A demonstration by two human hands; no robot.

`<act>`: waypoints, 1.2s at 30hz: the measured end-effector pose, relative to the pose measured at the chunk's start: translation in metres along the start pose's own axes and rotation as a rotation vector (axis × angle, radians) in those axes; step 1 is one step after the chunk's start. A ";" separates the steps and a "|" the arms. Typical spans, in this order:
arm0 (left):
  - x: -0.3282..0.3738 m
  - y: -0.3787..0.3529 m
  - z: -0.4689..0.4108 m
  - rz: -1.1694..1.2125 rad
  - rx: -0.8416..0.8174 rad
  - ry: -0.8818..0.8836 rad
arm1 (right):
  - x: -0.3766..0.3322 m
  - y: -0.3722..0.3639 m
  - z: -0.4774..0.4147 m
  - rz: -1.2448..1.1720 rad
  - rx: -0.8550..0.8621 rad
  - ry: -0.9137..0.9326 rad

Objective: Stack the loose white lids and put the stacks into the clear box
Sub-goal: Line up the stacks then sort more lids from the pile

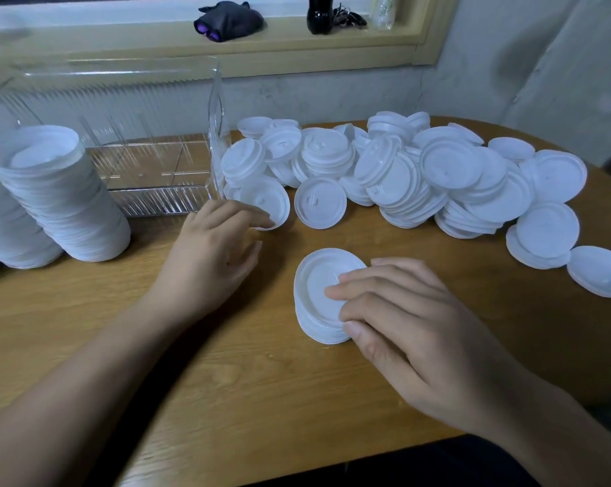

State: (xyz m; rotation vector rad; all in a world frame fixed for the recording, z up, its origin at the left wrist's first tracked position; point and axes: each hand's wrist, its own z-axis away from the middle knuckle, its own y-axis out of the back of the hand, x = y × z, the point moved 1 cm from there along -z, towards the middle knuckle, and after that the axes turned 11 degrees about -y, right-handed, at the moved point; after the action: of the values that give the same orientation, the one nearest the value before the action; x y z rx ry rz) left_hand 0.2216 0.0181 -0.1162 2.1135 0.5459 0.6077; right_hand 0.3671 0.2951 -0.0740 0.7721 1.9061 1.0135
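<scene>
Steadying small stack (316, 297) w/ right hand (413, 328), fingers (367, 288) curled over top, thumb at rim, prob. to keep it aligned; touching loose lid (269, 200) at 11 o'clock w/ left hand (212, 247), fingers slack. Clear box (156, 202) at 10.

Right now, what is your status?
Right hand grips short lid stack. Left hand touches loose lid beside clear box. Lid pile against box wall.

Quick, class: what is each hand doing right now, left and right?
Left hand: open, fingertips touching a loose lid by the clear box.
Right hand: holding the short stack, fingers on top, thumb at its near edge.
</scene>
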 end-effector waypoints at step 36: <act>0.009 0.013 0.001 0.103 0.214 0.132 | 0.095 -0.070 -0.096 0.309 0.096 -0.017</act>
State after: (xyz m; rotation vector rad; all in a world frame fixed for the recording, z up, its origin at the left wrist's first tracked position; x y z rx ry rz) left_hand 0.2314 0.0158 -0.1041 2.3255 0.6006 0.7808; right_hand 0.2295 0.3026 -0.1378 1.1536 1.8678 1.1011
